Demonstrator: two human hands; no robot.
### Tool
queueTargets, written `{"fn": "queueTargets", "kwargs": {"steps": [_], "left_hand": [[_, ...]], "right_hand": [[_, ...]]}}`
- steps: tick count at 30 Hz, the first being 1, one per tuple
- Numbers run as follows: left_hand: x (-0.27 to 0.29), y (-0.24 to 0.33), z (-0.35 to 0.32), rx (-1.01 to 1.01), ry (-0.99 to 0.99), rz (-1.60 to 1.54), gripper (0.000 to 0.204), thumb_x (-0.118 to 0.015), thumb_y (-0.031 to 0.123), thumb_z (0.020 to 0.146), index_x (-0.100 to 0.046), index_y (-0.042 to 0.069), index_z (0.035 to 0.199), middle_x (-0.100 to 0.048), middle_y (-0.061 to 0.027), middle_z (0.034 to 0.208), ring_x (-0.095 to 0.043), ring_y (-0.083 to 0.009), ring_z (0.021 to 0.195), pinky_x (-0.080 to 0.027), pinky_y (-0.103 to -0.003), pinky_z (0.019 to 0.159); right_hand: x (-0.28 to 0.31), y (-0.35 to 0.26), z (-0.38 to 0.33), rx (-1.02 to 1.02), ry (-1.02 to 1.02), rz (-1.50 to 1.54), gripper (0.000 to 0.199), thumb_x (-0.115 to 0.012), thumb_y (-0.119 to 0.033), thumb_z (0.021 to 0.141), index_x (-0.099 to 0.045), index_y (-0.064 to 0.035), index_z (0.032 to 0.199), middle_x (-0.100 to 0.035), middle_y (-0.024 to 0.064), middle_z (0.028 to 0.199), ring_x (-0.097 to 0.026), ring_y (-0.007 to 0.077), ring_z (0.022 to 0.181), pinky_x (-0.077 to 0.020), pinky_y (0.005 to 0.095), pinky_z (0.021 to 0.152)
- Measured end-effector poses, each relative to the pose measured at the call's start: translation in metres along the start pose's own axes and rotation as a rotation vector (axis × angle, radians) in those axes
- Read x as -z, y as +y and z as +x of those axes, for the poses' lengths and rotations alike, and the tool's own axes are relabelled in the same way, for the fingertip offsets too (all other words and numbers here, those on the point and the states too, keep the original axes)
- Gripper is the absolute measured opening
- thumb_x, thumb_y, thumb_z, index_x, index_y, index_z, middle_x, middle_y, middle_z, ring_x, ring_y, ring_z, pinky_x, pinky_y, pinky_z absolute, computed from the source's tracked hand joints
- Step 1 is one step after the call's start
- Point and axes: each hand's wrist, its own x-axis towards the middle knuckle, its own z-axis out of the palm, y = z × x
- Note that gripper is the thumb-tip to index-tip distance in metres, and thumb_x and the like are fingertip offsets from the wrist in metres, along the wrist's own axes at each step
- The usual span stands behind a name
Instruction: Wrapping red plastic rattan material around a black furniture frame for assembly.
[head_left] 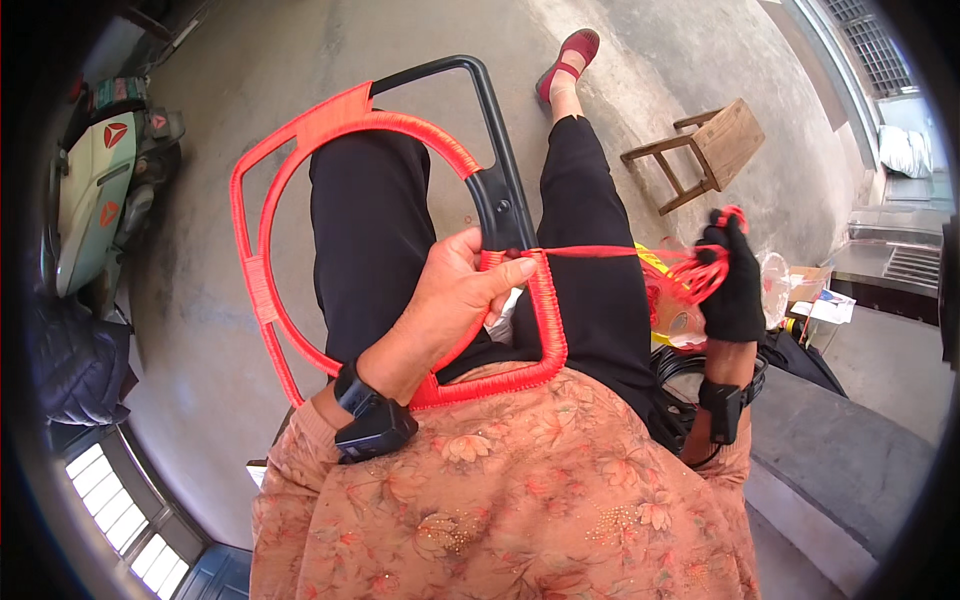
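A black metal frame [497,150], mostly wrapped in red cord, lies across my lap. My left hand [452,305] grips its right side, thumb pressing the red wrapping where the bare black part begins. A taut red cord [600,251] runs from there to my right hand [733,280], which wears a black glove and is closed on a loose bundle of the same cord, held out to the right. Both wrists carry black bands.
A small wooden stool [706,148] stands on the concrete floor ahead to the right. A parked scooter [100,180] sits at the far left. Bags and a box [815,290] lie by my right side near a raised concrete step [850,440].
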Motion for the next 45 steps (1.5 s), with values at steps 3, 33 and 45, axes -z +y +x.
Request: {"fn": "queueTargets", "kwargs": {"steps": [3,33,45], "left_hand": [[0.003,-0.001,-0.003,-0.001,-0.025,-0.017,0.015,-0.065,0.011,0.087,-0.058,0.001,0.095,-0.058,-0.0025,0.072,-0.05,-0.0069,0.048,-0.039,-0.02,0.04],[0.012,-0.014,-0.006,-0.064,0.12,-0.072,0.02,-0.055,0.016,0.095,-0.057,0.001,0.107,-0.065,-0.0036,0.094,-0.061,-0.0068,0.081,-0.05,-0.02,0.069],[0.011,-0.009,-0.006,-0.047,0.159,-0.136,0.017,-0.052,0.02,0.096,-0.057,0.005,0.103,-0.062,0.0007,0.086,-0.059,-0.0057,0.074,-0.052,-0.022,0.063]], "right_hand": [[0.063,-0.022,0.029,0.144,-0.001,0.021,0.028,-0.062,-0.013,0.088,-0.056,-0.0024,0.114,-0.062,0.0077,0.105,-0.058,0.0203,0.1,-0.0452,0.0308,0.088],[-0.115,0.087,0.001,0.163,-0.588,-0.771,0.038,-0.071,-0.01,0.081,-0.058,-0.0035,0.115,-0.064,0.0068,0.099,-0.06,0.0111,0.088,-0.0495,0.0276,0.074],[-0.114,0.089,0.006,0.211,-0.597,-0.709,0.039,-0.071,-0.01,0.081,-0.055,0.0016,0.115,-0.065,0.008,0.094,-0.061,0.0115,0.081,-0.0502,0.0266,0.07]]}}
